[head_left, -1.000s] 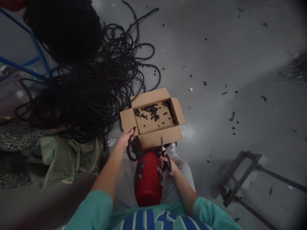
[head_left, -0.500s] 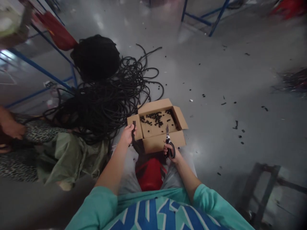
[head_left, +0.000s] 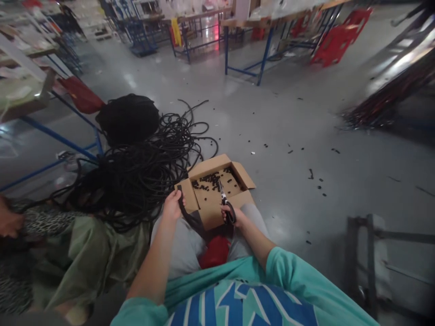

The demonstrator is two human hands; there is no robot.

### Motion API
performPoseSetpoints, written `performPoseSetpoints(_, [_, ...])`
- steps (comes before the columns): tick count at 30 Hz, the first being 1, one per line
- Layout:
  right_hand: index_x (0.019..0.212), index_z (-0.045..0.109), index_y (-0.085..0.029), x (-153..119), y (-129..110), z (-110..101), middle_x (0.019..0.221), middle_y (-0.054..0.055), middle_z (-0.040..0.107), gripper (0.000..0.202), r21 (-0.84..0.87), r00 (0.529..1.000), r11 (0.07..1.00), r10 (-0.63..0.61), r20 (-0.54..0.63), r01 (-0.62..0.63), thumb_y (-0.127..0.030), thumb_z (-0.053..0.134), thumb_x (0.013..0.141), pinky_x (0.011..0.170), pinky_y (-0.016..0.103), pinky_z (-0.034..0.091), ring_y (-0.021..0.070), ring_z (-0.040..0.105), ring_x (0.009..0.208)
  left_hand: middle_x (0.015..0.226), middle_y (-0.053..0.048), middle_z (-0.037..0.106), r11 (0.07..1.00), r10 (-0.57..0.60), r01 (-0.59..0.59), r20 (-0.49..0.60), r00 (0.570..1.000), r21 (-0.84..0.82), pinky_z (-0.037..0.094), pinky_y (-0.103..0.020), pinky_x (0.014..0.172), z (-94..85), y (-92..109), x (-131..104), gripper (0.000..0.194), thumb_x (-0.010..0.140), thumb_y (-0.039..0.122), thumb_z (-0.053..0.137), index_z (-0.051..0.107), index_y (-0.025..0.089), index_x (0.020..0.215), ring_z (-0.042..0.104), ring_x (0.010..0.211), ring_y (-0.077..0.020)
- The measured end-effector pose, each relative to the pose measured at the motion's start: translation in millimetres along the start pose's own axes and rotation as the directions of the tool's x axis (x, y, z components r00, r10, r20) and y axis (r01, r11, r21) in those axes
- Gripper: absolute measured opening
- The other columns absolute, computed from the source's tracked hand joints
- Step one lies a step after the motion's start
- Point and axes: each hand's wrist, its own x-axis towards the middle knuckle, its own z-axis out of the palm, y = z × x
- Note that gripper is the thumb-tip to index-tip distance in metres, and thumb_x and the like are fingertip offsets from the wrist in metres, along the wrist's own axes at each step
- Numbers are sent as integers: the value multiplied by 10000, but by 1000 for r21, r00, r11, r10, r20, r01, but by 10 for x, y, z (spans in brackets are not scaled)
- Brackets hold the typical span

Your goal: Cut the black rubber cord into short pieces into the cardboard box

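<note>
My left hand (head_left: 172, 206) is closed around a black strip of tubing or cord (head_left: 181, 199), whose end pokes up past my thumb while the rest hangs toward my lap. In my right hand (head_left: 234, 216) is a pair of scissors (head_left: 224, 197) with black handles, its blades pointing up and away over the box. An open cardboard box (head_left: 222, 206) stands in front of my knees with its flaps folded out. Inside it lie many short black cut pieces (head_left: 212, 180), mostly toward the far left.
A big tangle of black cord (head_left: 146, 167) lies left of the box, beside a round black bundle (head_left: 127, 118). Another person's hand (head_left: 10, 219) is at the far left. Black scraps (head_left: 311, 174) dot the floor. Blue-legged tables (head_left: 265, 56), red stools (head_left: 335, 43) and a metal frame (head_left: 370, 258) stand around.
My view has tilted up and shifted right, so more tables show at the back. Both hands keep their hold on the black strip and the scissors.
</note>
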Motion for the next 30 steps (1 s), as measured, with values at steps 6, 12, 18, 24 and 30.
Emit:
performPoseSetpoints(6, [794, 451, -214, -269, -32, 262, 481, -87, 440, 357, -88, 1000, 996, -5, -7, 4, -275, 694, 540, 410, 205, 314, 65, 398, 408, 580, 34, 525, 993, 15, -16, -11, 1000, -120, 338, -182, 389, -151, 59, -125, 322, 557, 283, 717, 488, 143, 735, 456, 411, -55])
performPoseSetpoints(12, [825, 446, -205, -426, -51, 392, 481, -90, 439, 389, -111, 998, 993, -41, -38, 36, -260, 691, 529, 407, 189, 303, 58, 395, 406, 566, 36, 525, 980, 18, -15, 10, 1000, -197, 336, -182, 385, -196, 34, -243, 305, 562, 268, 715, 476, 144, 704, 456, 407, -58])
performPoseSetpoints(18, [842, 423, -204, -197, 95, 189, 472, -97, 438, 419, -6, 996, 1000, 15, -87, -16, -286, 681, 521, 406, 172, 309, 48, 389, 396, 571, 35, 521, 984, -11, 6, -29, 1000, -180, 326, -172, 386, -232, -54, -168, 305, 553, 264, 722, 487, 133, 696, 452, 412, -48])
performPoseSetpoints(24, [819, 438, -198, 259, -71, 160, 477, -86, 454, 366, -108, 996, 991, 71, -62, -77, -265, 666, 541, 395, 178, 304, 58, 405, 400, 569, 37, 511, 986, -54, 39, -89, 995, -162, 335, -184, 388, -95, -134, 172, 306, 554, 280, 720, 470, 138, 660, 449, 412, -51])
performPoseSetpoints(30, [869, 435, -206, 739, -178, -137, 466, -97, 433, 400, -4, 996, 1000, 11, -86, -11, -268, 664, 547, 395, 182, 320, 64, 399, 398, 553, 37, 513, 981, -173, 160, -124, 977, -111, 313, -182, 382, 182, -324, 617, 293, 571, 286, 713, 474, 143, 661, 445, 401, -49])
